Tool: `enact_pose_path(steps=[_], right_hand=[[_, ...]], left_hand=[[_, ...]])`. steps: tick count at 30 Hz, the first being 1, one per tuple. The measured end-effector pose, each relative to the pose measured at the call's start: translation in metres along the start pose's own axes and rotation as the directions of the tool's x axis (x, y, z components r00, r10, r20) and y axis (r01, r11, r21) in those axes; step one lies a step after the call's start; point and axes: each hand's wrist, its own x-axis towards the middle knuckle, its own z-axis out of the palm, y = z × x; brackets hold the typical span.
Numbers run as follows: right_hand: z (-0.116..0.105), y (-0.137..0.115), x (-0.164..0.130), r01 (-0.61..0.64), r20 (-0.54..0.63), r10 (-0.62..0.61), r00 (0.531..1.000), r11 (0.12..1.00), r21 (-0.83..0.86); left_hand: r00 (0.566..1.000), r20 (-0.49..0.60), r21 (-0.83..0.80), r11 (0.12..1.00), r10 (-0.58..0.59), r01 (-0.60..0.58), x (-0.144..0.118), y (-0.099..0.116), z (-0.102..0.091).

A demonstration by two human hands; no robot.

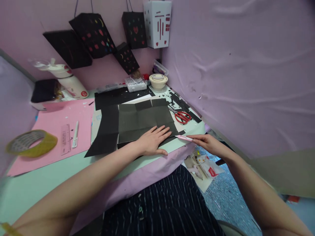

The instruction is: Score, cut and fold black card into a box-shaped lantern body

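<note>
**Creased black sheet pinned flat, knife at its corner**

We see the black paper sheet (144,119) lying flat on the worktop (31,186), near its right end, and it already carries a grid of fold lines running both ways. Those creases look finished to us. Our left hand (153,141) lies open and flat on the sheet's near edge, fingers spread, pressing it down rather than gripping anything. Our right hand (209,143) is closed around a pink craft knife (184,138), whose tip sits just at the sheet's near right corner; we cannot tell whether the blade touches the paper.

We see no cut in the folded sheet itself, so we judge the cutting has hardly begun. Black offcuts (183,105) lie strewn by the red scissors (182,116) beyond the sheet, so some trimming has been done here. Finished paper lanterns (94,34) with small coloured cut-outs hang on the wall behind. To the left, a ruler (65,138) and a pen (75,133) rest on pink card (52,126), well apart from both hands.
</note>
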Motion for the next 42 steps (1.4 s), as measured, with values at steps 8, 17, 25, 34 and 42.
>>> enact_pose_path(steps=[8,17,25,34,42], right_hand=[[0.012,-0.011,0.001,0.042,-0.012,-0.042,0.999,0.999,0.018],[0.026,-0.023,-0.002,0.065,-0.041,-0.064,0.997,0.998,0.024],[0.042,-0.042,0.001,0.08,-0.086,-0.08,0.993,0.997,0.002],[0.055,-0.044,0.0,0.07,-0.117,-0.074,0.99,0.997,-0.038],[0.056,-0.055,-0.002,0.058,-0.105,-0.067,0.992,0.994,-0.088]], left_hand=[[1.0,-0.014,0.007,1.0,-0.008,0.008,0.001,0.002,0.002],[1.0,-0.014,-0.011,1.0,-0.011,0.011,0.001,0.002,0.002],[0.999,0.047,-0.072,0.997,-0.026,0.029,0.002,0.0,-0.005],[0.996,0.092,-0.111,0.994,-0.005,0.015,0.005,-0.006,-0.007],[0.986,0.167,-0.163,0.987,0.025,0.003,0.007,-0.01,-0.017]])
